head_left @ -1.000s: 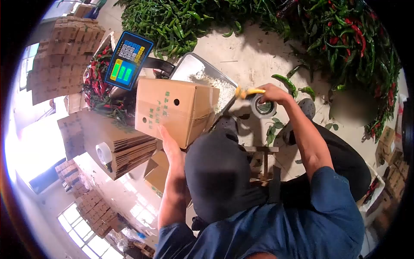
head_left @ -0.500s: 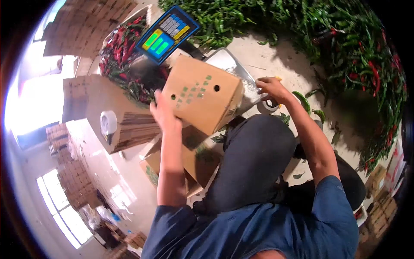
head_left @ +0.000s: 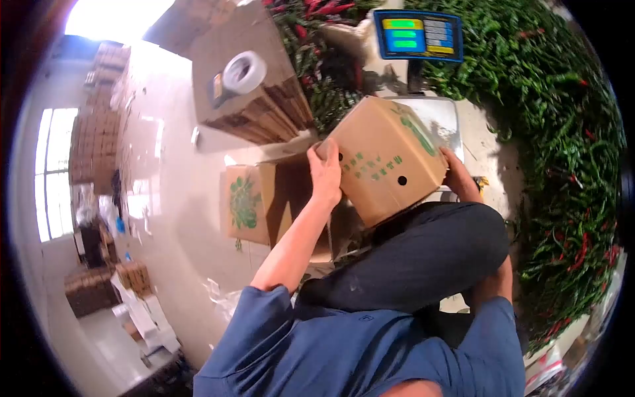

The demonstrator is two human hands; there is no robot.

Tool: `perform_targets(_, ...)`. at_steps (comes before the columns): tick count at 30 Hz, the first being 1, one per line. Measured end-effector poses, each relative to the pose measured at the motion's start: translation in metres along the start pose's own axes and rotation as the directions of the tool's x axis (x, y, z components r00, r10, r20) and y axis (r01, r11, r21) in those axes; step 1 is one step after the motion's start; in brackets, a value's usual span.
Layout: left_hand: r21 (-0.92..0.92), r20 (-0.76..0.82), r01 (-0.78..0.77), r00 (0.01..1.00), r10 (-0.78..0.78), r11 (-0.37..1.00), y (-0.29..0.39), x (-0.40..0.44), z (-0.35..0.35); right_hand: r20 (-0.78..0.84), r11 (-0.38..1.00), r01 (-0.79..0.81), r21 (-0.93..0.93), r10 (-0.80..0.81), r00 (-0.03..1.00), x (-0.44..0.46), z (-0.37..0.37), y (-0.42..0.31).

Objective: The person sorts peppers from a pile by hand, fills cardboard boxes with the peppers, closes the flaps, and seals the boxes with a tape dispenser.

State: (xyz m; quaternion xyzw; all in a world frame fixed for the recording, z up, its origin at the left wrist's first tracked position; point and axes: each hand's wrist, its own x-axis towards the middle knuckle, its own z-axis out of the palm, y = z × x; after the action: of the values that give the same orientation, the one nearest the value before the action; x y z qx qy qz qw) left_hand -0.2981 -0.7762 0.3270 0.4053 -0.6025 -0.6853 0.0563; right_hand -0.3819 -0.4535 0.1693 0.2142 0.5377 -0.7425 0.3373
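A closed cardboard box (head_left: pixel 390 165) with green print and round holes is tilted between my two hands, above my raised knee. My left hand (head_left: pixel 325 173) grips its left side, fingers near one hole. Against its right side is my right hand (head_left: pixel 461 177), its fingertips partly hidden by the box. Behind the box lies the metal scale platform (head_left: pixel 440 119), with the scale's lit display (head_left: pixel 419 35) beyond it. An open cardboard box (head_left: pixel 249 205) stands on the floor at the lower left of the held box.
Flattened cartons (head_left: pixel 254 99) are stacked at the upper left, with a tape roll (head_left: pixel 244 72) on top. Green chilies (head_left: pixel 555 126) cover the floor at the right. Red chilies (head_left: pixel 331 9) lie at the top. More boxes (head_left: pixel 96 145) stand far left.
My right hand has let go of the tape dispenser and moved onto the box. Held by both hands, the box has shifted off the scale toward me, and the view has turned left.
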Motion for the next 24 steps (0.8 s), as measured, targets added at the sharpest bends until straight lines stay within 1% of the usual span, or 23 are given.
perform_targets(1,-0.07,-0.012,0.108,0.994,-0.109,0.992,0.007,-0.002,-0.004,-0.076,0.997,0.002,-0.083,-0.008,0.997,-0.033,0.021,-0.027)
perform_targets(3,-0.16,0.031,0.071,0.997,-0.067,0.985,0.002,0.002,-0.02,-0.063,0.974,0.038,-0.222,-0.053,0.997,-0.049,0.03,-0.06)
perform_targets(4,-0.162,0.021,0.09,0.996,-0.088,0.983,0.012,-0.003,-0.028,-0.042,0.955,0.053,-0.292,-0.068,0.997,-0.055,0.032,-0.081)
perform_targets(5,-0.256,0.062,0.075,0.996,-0.061,0.964,0.02,-0.006,-0.04,-0.022,0.93,0.07,-0.361,-0.083,0.996,-0.064,0.039,-0.106)
perform_targets(7,-0.442,0.138,0.041,0.99,0.023,0.896,0.038,-0.007,-0.066,0.026,0.868,0.132,-0.479,-0.136,0.99,-0.127,0.118,-0.174)
perform_targets(8,-0.554,0.174,-0.017,0.975,0.135,0.832,0.048,-0.005,-0.081,0.086,0.835,0.19,-0.517,-0.17,0.982,-0.144,0.143,-0.197)
perform_targets(9,-0.709,0.268,0.112,0.956,0.119,0.696,0.069,-0.012,-0.105,0.145,0.8,0.251,-0.545,-0.205,0.968,-0.158,0.167,-0.214)
perform_targets(10,-0.717,0.376,0.083,0.882,0.283,0.692,0.076,-0.006,-0.135,0.226,0.741,0.353,-0.572,-0.272,0.935,-0.177,0.2,-0.225)
perform_targets(11,-0.75,0.335,0.041,0.885,0.325,0.66,0.089,-0.006,-0.167,0.307,0.673,0.451,-0.587,-0.331,0.892,-0.194,0.236,-0.227)
perform_targets(13,-0.768,0.181,-0.105,0.911,0.371,0.632,0.11,-0.004,-0.232,0.457,0.594,0.594,-0.542,-0.386,0.802,-0.21,0.302,-0.212)
perform_targets(15,-0.732,0.028,-0.218,0.937,0.348,0.645,0.116,-0.005,-0.296,0.659,0.237,0.786,-0.571,-0.438,0.611,-0.21,0.363,-0.187)
perform_targets(17,-0.671,-0.108,-0.277,0.954,0.279,0.687,0.103,-0.011,-0.345,0.762,0.167,0.883,-0.439,-0.452,0.464,-0.21,0.426,-0.153)
perform_targets(19,-0.614,-0.203,-0.272,0.962,0.185,0.741,0.078,-0.017,-0.379,0.801,0.173,0.892,-0.417,-0.393,0.451,-0.208,0.48,-0.124)
perform_targets(21,-0.574,-0.26,-0.228,0.961,0.088,0.786,0.047,-0.02,-0.397,0.81,0.094,0.913,-0.397,-0.432,0.396,-0.193,0.517,-0.087)
perform_targets(23,-0.557,-0.281,-0.162,0.96,-0.001,0.815,0.016,-0.017,-0.401,0.832,0.149,0.894,-0.423,-0.328,0.448,-0.178,0.537,-0.058)
perform_targets(24,-0.552,-0.287,-0.131,0.957,-0.04,0.824,0.001,-0.014,-0.401,0.845,0.113,0.904,-0.413,-0.323,0.426,-0.165,0.542,-0.039)
